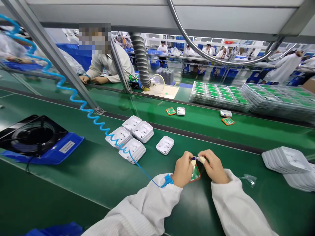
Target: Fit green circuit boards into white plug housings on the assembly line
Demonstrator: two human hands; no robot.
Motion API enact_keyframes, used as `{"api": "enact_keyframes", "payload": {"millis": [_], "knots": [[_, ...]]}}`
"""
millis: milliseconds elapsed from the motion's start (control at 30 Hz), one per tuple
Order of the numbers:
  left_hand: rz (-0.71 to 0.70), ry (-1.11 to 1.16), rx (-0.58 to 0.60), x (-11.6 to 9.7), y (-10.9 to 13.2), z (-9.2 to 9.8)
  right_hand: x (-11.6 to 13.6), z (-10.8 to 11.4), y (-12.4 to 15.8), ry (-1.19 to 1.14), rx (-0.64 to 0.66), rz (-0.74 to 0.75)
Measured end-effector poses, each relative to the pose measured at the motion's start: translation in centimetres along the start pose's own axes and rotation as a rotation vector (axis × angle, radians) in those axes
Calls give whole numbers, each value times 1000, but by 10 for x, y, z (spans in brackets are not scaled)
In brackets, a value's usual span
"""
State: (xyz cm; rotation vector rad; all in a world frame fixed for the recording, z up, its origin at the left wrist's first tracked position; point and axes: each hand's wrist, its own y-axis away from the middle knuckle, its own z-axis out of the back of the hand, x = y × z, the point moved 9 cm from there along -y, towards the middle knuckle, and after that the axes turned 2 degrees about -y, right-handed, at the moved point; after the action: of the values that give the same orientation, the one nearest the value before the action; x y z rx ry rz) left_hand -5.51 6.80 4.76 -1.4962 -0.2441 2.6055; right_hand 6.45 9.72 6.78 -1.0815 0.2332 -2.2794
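My left hand (183,168) and my right hand (214,166) meet over the green bench, fingers curled. Between them sits a small green circuit board with an orange edge (195,173), held mostly by my left hand. My right fingertips, capped in pale finger cots, pinch a tiny blue part (197,158) at the board's top edge. A blue wrist strap (168,180) on my left wrist trails a coiled blue cord (93,114) up to the left. A single white plastic housing (165,145) lies just beyond my hands.
Stacks of white housings (133,137) sit left of centre, more stacks (287,160) at the right. A black fan on a blue base (36,137) stands at left. On the belt lie boards and housings (176,111); trays of boards (219,93) behind. A person (108,65) sits opposite.
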Motion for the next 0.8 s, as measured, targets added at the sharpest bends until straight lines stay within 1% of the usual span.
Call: {"api": "enact_keyframes", "payload": {"millis": [67,133,400,467,600,700,800], "knots": [[24,108,-2,2,-1,1,8,-1,6,40,40,20],[33,147,-8,1,-2,2,13,-2,7,77,52,30],[17,86,-18,-1,-3,4,18,-6,6,138,77,47],[0,37,-9,-2,-3,5,20,-7,6,154,86,60],[-59,-140,22,-7,-1,3,20,-11,7,170,108,85],[-104,-263,41,-8,2,-1,19,-17,10,188,117,98],[-130,-370,49,-6,4,-6,22,-26,11,255,113,113]]}}
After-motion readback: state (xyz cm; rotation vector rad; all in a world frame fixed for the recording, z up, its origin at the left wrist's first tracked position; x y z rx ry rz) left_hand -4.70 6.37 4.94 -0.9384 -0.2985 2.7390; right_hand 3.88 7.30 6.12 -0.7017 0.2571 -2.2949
